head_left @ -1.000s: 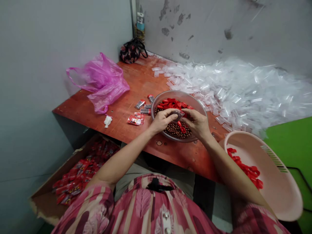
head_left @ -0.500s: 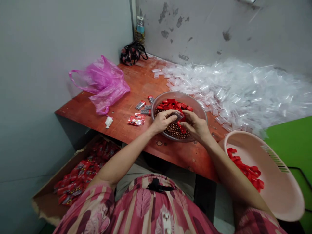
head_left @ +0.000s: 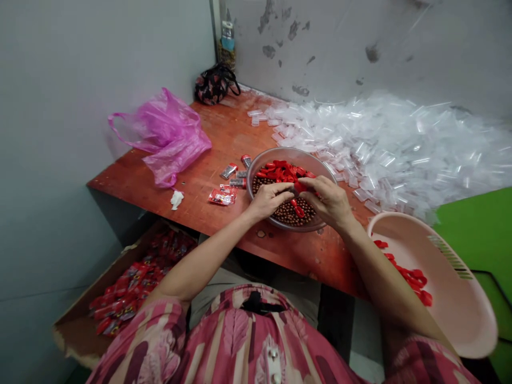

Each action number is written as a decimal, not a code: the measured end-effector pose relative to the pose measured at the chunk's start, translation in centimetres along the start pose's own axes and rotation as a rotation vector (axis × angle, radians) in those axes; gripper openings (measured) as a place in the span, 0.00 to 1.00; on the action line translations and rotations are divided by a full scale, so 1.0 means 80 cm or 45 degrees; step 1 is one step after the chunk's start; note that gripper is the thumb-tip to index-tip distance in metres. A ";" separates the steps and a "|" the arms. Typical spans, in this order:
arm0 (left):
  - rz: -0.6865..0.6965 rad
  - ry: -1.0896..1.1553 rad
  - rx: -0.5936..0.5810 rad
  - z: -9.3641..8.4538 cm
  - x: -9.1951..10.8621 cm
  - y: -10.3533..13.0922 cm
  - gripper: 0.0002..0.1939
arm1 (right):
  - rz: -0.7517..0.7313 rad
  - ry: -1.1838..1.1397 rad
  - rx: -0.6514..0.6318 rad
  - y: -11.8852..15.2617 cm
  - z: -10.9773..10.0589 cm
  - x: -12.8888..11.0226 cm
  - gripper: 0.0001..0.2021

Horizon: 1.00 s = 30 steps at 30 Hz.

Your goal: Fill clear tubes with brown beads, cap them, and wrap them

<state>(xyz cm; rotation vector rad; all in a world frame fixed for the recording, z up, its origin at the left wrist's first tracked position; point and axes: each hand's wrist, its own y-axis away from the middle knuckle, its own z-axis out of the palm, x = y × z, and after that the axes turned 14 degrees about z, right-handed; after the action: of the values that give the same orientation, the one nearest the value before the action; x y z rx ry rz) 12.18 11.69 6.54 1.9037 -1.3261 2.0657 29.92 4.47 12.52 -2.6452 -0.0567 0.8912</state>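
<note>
My left hand (head_left: 270, 200) pinches a small clear plastic case, mostly hidden by the fingers, above a bowl (head_left: 259, 158). Against the end of that case, my right hand (head_left: 327, 201) is closed on a red plastic cap (head_left: 299, 187). Brown beads (head_left: 285, 214) fill the bowl, with a heap of red plastic pieces (head_left: 282, 169) at its far side. One loose red piece (head_left: 297, 209) lies on the beads below my fingers. Left of the bowl are several filled, red-capped cases (head_left: 229, 170) and a red printed packet (head_left: 222, 197).
Clear empty cases (head_left: 384, 138) are piled along the wall. A pink basin (head_left: 460, 314) with red pieces stands at the right. A pink plastic bag (head_left: 172, 130) and black patterned pouch (head_left: 212, 85) rest on the red table (head_left: 304, 261). Below left, a cardboard box (head_left: 72, 325) holds red packets.
My right hand has brought the red cap up against the end of the clear case. The case, visible between my fingers before, is now mostly covered. The view has shifted slightly.
</note>
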 end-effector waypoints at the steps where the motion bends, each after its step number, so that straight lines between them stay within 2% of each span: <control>1: 0.002 -0.015 0.007 0.000 0.000 0.000 0.17 | -0.037 0.046 -0.010 0.000 0.000 -0.001 0.12; 4: -0.001 -0.023 0.043 0.002 0.003 0.001 0.16 | -0.086 0.057 -0.019 0.002 0.000 -0.004 0.12; 8: -0.013 0.053 0.036 0.003 0.006 0.000 0.16 | -0.069 0.022 0.036 0.003 0.002 -0.010 0.12; 11: -0.013 0.093 0.072 0.003 0.005 0.001 0.17 | -0.068 0.010 0.020 0.001 0.006 -0.010 0.11; 15: -0.031 -0.032 0.147 0.003 0.004 0.005 0.14 | -0.077 -0.024 0.001 0.004 0.012 -0.002 0.11; 23: 0.071 -0.211 0.113 0.007 0.008 0.008 0.12 | -0.170 0.293 -0.038 0.008 0.019 0.003 0.09; 26: -0.010 -0.141 0.157 0.006 0.005 0.004 0.14 | -0.069 0.101 -0.025 0.001 0.019 0.002 0.10; 30: -0.119 0.273 0.281 0.004 -0.002 -0.004 0.19 | 0.299 -0.585 -0.117 0.004 0.012 -0.001 0.18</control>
<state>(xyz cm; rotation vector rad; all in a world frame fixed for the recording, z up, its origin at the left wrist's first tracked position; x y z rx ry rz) 12.65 11.80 6.57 1.7168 -0.9819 2.3722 29.28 4.44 11.73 -2.5052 0.1048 1.5953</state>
